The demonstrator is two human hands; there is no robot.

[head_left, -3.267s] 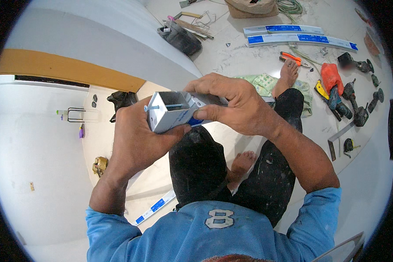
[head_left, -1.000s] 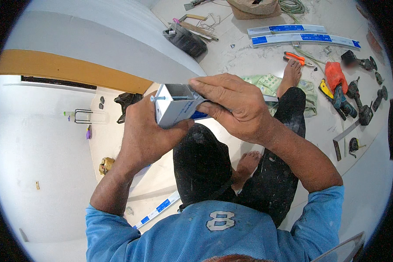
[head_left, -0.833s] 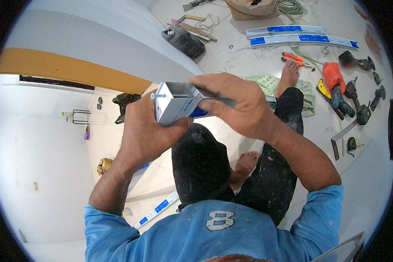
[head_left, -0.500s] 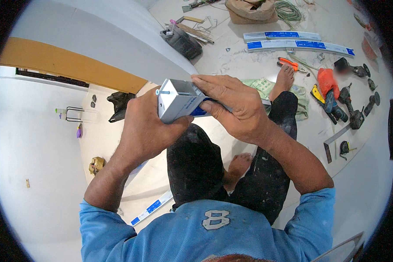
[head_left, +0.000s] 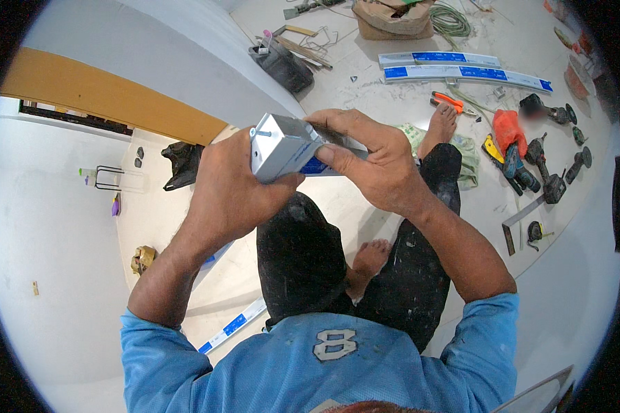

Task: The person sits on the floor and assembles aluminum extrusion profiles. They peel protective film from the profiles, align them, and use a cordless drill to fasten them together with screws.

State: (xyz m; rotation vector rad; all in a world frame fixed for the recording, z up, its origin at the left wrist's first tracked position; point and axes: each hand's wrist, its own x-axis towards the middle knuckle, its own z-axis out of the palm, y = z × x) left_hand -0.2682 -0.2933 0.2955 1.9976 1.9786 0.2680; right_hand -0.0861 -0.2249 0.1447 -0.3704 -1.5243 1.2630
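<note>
A silver, box-shaped metal profile (head_left: 280,151) with a blue printed film is held in front of my chest, its square end facing up and to the left. A screw (head_left: 260,132) sticks out at that end, its head standing clear of the metal. My left hand (head_left: 220,182) is wrapped round the profile's near end, thumb along the lower side. Further along, my right hand (head_left: 375,162) grips it with the thumb pressed on the blue film and the fingers over the upper edge. The profile's far part is hidden behind my right hand.
Two long white-and-blue strips (head_left: 461,73) lie on the floor ahead. Orange-handled pliers (head_left: 448,103) rest beside my foot. Power tools (head_left: 548,165), a set square (head_left: 508,237) and a tape measure (head_left: 536,234) lie at the right. A wall and brown door frame (head_left: 110,93) stand left.
The profile's end has tilted slightly in my hands, and the screw shows at a different angle. My right fingers are more curled over the upper edge. The whole view has shifted a little.
</note>
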